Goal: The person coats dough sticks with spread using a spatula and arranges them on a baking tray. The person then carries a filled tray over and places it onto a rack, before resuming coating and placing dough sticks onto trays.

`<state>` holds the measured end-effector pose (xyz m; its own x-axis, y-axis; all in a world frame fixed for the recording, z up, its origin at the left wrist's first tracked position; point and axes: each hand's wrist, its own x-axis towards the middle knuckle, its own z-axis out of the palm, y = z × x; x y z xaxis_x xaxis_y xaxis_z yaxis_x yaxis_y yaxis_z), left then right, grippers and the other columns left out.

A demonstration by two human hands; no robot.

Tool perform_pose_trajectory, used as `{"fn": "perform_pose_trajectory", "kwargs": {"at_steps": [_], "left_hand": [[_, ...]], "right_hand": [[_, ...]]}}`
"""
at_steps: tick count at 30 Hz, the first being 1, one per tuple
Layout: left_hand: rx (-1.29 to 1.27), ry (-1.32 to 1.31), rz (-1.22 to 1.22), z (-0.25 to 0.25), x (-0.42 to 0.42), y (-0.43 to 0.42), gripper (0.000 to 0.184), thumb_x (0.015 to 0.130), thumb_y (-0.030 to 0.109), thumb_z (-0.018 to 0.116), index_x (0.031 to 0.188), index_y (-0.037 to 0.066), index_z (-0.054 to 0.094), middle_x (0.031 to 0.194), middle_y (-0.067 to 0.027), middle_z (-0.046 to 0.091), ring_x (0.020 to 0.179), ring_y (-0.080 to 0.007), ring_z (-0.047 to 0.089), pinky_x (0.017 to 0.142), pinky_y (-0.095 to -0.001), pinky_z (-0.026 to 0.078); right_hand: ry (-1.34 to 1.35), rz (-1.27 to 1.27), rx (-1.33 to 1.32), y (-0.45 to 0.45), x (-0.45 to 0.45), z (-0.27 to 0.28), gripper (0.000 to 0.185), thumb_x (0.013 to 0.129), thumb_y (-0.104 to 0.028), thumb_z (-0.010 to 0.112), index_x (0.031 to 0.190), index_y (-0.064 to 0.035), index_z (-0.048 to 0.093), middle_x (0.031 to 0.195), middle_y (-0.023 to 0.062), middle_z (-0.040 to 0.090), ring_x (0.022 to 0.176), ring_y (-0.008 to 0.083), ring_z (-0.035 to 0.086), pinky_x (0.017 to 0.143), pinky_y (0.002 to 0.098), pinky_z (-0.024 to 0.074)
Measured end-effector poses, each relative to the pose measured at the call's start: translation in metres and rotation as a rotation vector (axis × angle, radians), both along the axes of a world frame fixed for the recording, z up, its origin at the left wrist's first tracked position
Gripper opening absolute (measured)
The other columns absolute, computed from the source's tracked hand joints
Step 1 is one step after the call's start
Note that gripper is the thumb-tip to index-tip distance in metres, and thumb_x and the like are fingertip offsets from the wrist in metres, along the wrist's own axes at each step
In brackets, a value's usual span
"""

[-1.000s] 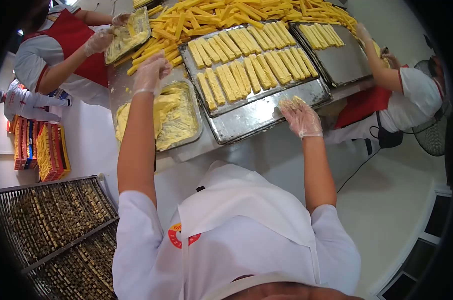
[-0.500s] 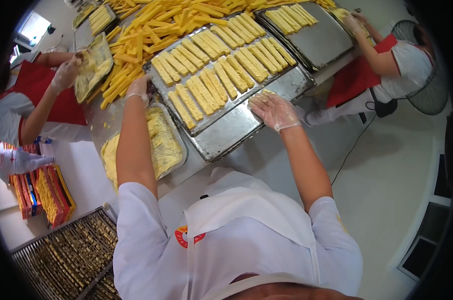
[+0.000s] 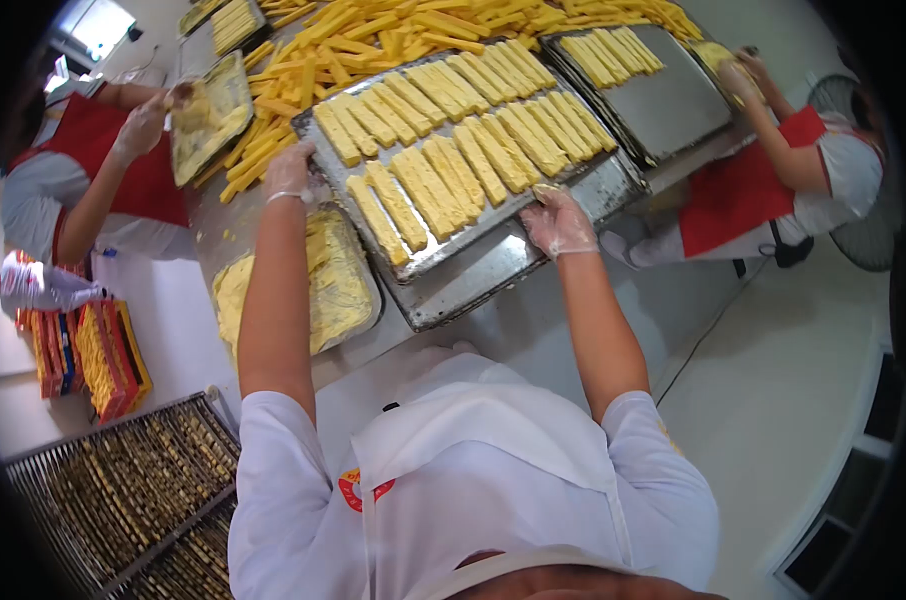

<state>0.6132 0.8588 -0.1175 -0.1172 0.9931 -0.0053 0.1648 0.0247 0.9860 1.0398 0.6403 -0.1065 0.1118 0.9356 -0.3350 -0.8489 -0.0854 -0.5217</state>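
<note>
My left hand (image 3: 289, 172), in a clear plastic glove, grips the left edge of a metal baking tray (image 3: 465, 236). Two rows of yellow-coated bread sticks (image 3: 425, 192) lie across this tray. At its near edge, my gloved right hand (image 3: 558, 222) has its fingers curled around the rim, with yellow spread on the fingertips. Beneath it sits a stack of metal trays (image 3: 451, 292), whose bare near part shows. Below my left forearm is a pan (image 3: 371, 300) of pale yellow spread (image 3: 318, 255), partly hidden by that arm.
Uncoated yellow sticks (image 3: 373, 38) are heaped behind the tray. Another stacked tray (image 3: 678, 105) stands at right, partly filled. A co-worker in a red apron (image 3: 148, 150) works at left, another (image 3: 758, 195) at right. A rack (image 3: 123, 490) of browned pieces stands lower left.
My right hand has gone from lying spread over the near metal surface to gripping the loaded tray's near edge. That tray has shifted slightly towards me over the stack. The whole view has moved a little.
</note>
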Motion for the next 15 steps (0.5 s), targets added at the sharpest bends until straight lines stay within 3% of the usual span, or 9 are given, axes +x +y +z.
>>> {"fn": "perform_pose_trajectory", "kwargs": {"at_steps": [2, 5, 9, 11, 14, 15], "left_hand": [[-0.052, 0.013, 0.035, 0.042, 0.021, -0.036, 0.024, 0.088, 0.016, 0.066, 0.101, -0.004, 0.07, 0.097, -0.0122, 0.07, 0.08, -0.0194, 0.064, 0.07, -0.0331, 0.052], [-0.142, -0.015, 0.05, 0.103, 0.051, -0.086, 0.027, 0.087, 0.02, 0.067, 0.101, -0.002, 0.072, 0.097, -0.0106, 0.071, 0.081, -0.0195, 0.064, 0.073, -0.034, 0.052], [0.119, 0.421, 0.066, 0.084, 0.032, -0.095, 0.033, 0.09, 0.021, 0.064, 0.111, -0.005, 0.071, 0.111, -0.0135, 0.072, 0.099, -0.0268, 0.066, 0.093, -0.0351, 0.048], [-0.016, 0.204, 0.107, 0.074, 0.027, -0.095, 0.034, 0.092, 0.019, 0.062, 0.117, -0.004, 0.068, 0.117, -0.0127, 0.07, 0.099, -0.0257, 0.066, 0.094, -0.0359, 0.049], [-0.246, -0.376, 0.121, 0.068, 0.031, -0.101, 0.038, 0.093, 0.017, 0.06, 0.126, -0.001, 0.063, 0.124, -0.012, 0.067, 0.101, -0.0239, 0.066, 0.097, -0.0376, 0.049], [-0.221, -0.422, 0.113, 0.077, 0.034, -0.111, 0.04, 0.093, 0.017, 0.062, 0.128, -0.001, 0.062, 0.124, -0.0122, 0.067, 0.103, -0.0232, 0.065, 0.099, -0.0383, 0.048]], "right_hand": [[-0.018, -0.029, -0.06, -0.002, 0.0, 0.002, 0.04, 0.087, 0.0, 0.055, 0.125, -0.0115, 0.053, 0.127, 0.009, 0.06, 0.116, 0.028, 0.059, 0.093, 0.0464, 0.0502], [-0.012, 0.088, -0.028, -0.004, 0.018, -0.012, 0.036, 0.083, -0.001, 0.061, 0.118, -0.0099, 0.057, 0.114, 0.0087, 0.065, 0.098, 0.0243, 0.066, 0.069, 0.0361, 0.057], [-0.134, 0.048, -0.097, -0.015, 0.007, 0.024, 0.037, 0.082, 0.0, 0.062, 0.118, -0.0089, 0.057, 0.111, 0.0071, 0.065, 0.095, 0.0219, 0.066, 0.067, 0.0329, 0.0568], [-0.153, -0.099, -0.127, -0.019, -0.01, 0.055, 0.038, 0.082, 0.0, 0.062, 0.118, -0.0096, 0.056, 0.109, 0.0064, 0.065, 0.094, 0.0211, 0.066, 0.066, 0.0321, 0.0567], [-0.197, -0.037, -0.064, -0.017, 0.002, 0.049, 0.041, 0.083, 0.0, 0.062, 0.121, -0.012, 0.055, 0.11, 0.0067, 0.064, 0.096, 0.0215, 0.066, 0.07, 0.0341, 0.0575], [-0.199, -0.033, -0.046, -0.02, 0.002, 0.05, 0.041, 0.083, 0.0, 0.062, 0.121, -0.012, 0.055, 0.11, 0.0067, 0.064, 0.096, 0.0215, 0.066, 0.07, 0.0341, 0.0575]]}}
